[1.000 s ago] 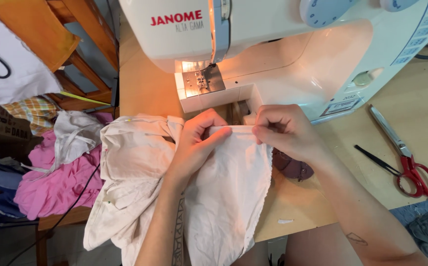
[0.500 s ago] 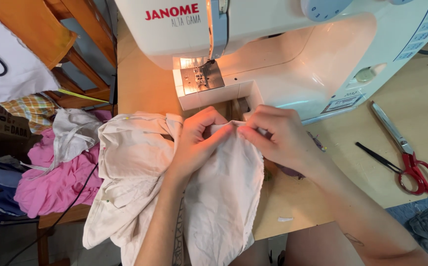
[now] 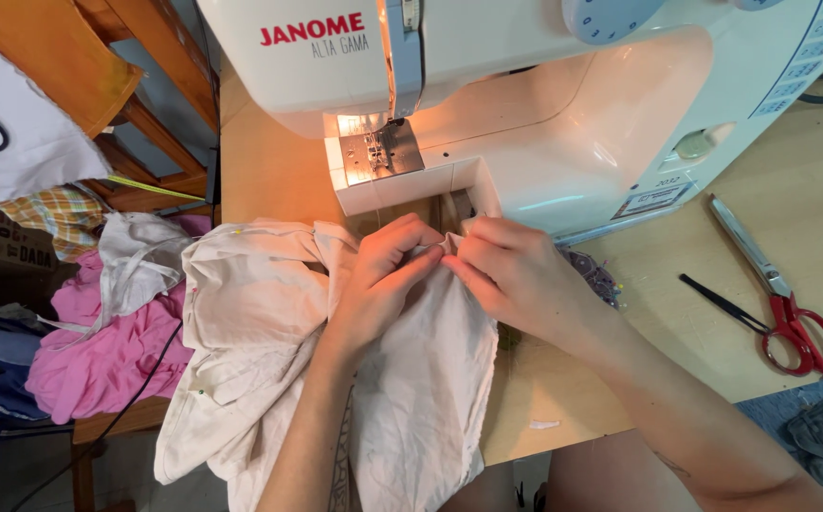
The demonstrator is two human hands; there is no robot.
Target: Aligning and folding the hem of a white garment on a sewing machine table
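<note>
Item: cream cloth [image 3: 260,332], centre frame, draped over the table [image 3: 810,246] edge, its top edge just below the sewing machine [image 3: 544,123]. Left hand [image 3: 383,280] and right hand [image 3: 516,280]: both pinched shut on that edge, fingertips touching. Change: a second ago the hands held a flat folded band between them; now they have closed together and the band is bunched (fold being reworked, not yet under the needle). Right of frame: red scissors [image 3: 791,322]. Left: pink fabric [image 3: 99,351].
</note>
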